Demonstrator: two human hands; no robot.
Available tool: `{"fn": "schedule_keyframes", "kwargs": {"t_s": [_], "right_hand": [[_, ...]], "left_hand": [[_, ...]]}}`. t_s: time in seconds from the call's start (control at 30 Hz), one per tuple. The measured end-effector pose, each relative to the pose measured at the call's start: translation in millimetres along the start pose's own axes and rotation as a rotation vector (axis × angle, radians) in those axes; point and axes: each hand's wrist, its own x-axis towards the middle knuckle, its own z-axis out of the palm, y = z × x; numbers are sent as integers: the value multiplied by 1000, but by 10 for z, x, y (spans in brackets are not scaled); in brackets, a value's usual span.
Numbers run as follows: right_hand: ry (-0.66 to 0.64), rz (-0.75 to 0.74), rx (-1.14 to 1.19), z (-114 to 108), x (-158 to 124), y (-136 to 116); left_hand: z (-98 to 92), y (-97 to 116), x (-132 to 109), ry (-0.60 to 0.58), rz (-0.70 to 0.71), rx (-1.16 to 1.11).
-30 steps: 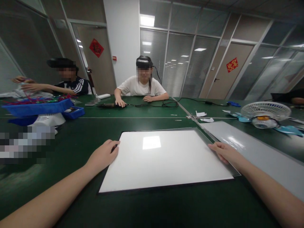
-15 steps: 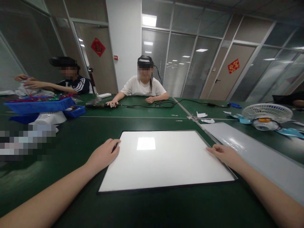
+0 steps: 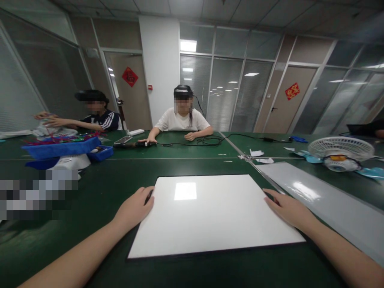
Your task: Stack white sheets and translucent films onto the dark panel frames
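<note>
A flat white board (image 3: 210, 214) with a thin dark border lies on the green table (image 3: 99, 188) in front of me. My left hand (image 3: 134, 209) rests against its left edge, fingers curled loosely onto the rim. My right hand (image 3: 287, 209) lies at its right edge, fingers stretched flat along the border. Neither hand lifts the board.
A second pale sheet (image 3: 318, 200) lies to the right. A white desk fan (image 3: 340, 152) lies on its back at the far right. Blue trays (image 3: 61, 149) with coloured bits stand at the left. Two people sit across the table, with a black cable (image 3: 207, 141) between them.
The view has tilted upward, so the board and both hands sit lower in the picture. The hands keep their places at the board's edges. The clear film edge seen earlier at the right no longer shows.
</note>
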Motion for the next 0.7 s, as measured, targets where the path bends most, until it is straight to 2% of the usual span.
{"fn": "schedule_keyframes", "kwargs": {"t_s": [0.13, 0.4, 0.7], "right_hand": [[47, 17, -17, 38, 8, -11], [22, 3, 17, -39, -43, -106], [53, 13, -53, 28, -2, -68]], "left_hand": [[5, 3, 7, -17, 11, -7], [50, -71, 30, -2, 39, 13], [18, -29, 18, -20, 48, 50]]}}
